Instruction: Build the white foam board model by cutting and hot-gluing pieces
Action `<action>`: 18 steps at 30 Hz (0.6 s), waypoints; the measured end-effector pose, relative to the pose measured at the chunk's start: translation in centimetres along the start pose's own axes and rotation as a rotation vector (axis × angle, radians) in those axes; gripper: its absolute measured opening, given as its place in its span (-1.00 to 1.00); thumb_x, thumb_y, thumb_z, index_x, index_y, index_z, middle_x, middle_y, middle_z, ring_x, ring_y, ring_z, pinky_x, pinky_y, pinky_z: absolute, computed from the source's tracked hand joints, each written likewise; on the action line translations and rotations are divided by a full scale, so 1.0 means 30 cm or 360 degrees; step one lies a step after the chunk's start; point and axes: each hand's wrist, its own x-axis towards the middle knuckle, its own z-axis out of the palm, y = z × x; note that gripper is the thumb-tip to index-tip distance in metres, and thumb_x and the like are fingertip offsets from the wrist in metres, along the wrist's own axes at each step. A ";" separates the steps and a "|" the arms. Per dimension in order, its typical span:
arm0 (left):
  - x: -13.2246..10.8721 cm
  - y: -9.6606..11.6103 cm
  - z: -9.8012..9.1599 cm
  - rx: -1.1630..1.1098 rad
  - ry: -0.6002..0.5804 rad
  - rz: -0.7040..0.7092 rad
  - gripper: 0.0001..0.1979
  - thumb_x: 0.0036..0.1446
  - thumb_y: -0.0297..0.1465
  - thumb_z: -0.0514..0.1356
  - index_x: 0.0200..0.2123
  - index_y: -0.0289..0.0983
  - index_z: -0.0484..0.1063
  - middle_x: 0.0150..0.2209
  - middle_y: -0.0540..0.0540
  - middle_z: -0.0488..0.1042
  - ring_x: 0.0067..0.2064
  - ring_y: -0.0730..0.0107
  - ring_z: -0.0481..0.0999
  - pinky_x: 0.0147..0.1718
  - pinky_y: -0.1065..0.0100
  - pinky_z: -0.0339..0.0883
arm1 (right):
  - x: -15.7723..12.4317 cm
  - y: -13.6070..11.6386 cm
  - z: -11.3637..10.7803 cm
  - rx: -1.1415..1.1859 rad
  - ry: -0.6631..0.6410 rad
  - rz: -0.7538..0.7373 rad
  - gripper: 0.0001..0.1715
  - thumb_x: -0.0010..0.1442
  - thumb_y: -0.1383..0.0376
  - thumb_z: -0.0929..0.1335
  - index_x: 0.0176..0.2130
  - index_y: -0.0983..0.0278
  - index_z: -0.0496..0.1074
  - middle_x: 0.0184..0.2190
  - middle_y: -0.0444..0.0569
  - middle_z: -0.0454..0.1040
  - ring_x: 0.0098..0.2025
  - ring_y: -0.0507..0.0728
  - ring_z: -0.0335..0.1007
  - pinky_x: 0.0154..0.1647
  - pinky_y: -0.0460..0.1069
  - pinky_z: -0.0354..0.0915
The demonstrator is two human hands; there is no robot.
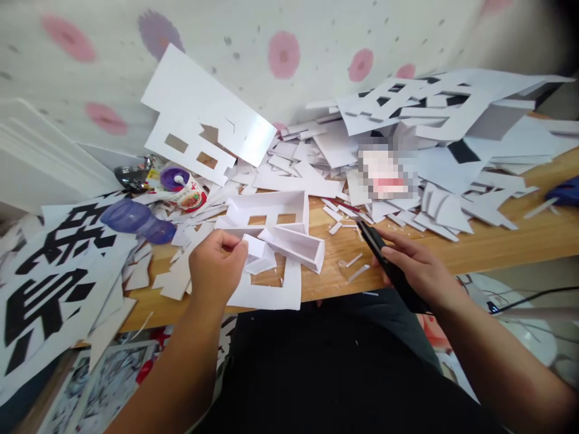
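In the head view my left hand [217,262] pinches a small white foam-board piece [260,253] made of joined panels. It is over a white board structure [289,295] with upright walls and rectangular cut-outs. A long open white box piece [296,247] lies across that structure, right beside my left fingers. My right hand [409,265] is closed round a flat black phone-like object [384,259], tilted over the table's front edge; its exact kind is hard to make out. Narrow white offcuts [357,268] lie between the hands.
White scraps cover the wooden table [497,247]. A cut-out panel [203,114] leans at the wall. At left are a purple bottle-like thing [138,222], a food cup [187,196] and sheets with black characters [49,265]. More cut sheets [452,108] pile up at right.
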 end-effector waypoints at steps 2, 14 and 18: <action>0.002 0.002 0.005 0.0040 0.0029 0.0009 -0.90 -0.11 -0.33 0.19 -0.59 -0.20 0.39 -0.60 0.07 0.42 -0.48 0.36 0.38 -0.39 0.32 0.24 | -0.005 -0.001 -0.007 0.0141 -0.0003 0.0090 -0.28 0.12 0.06 0.36 0.21 0.23 0.26 -0.47 -0.12 0.48 -0.63 0.03 0.32 -0.63 -0.04 0.29; -0.010 0.028 0.022 0.0196 0.0114 0.0120 -0.85 -0.10 -0.32 0.17 -0.63 -0.21 0.32 -0.65 0.09 0.35 -0.54 0.41 0.32 -0.43 0.33 0.22 | -0.015 0.003 -0.025 0.0295 -0.0086 0.0155 -0.25 0.10 0.07 0.39 0.21 0.24 0.22 -0.48 -0.15 0.46 -0.62 0.02 0.33 -0.60 -0.05 0.27; -0.007 0.041 0.020 0.0177 0.0111 0.0076 -0.88 -0.13 -0.34 0.17 -0.63 -0.21 0.33 -0.66 0.09 0.35 -0.56 0.41 0.31 -0.46 0.34 0.23 | -0.017 0.009 -0.031 0.0268 -0.0085 0.0140 -0.27 0.11 0.07 0.39 0.20 0.22 0.24 -0.47 -0.15 0.46 -0.62 0.02 0.34 -0.61 -0.06 0.28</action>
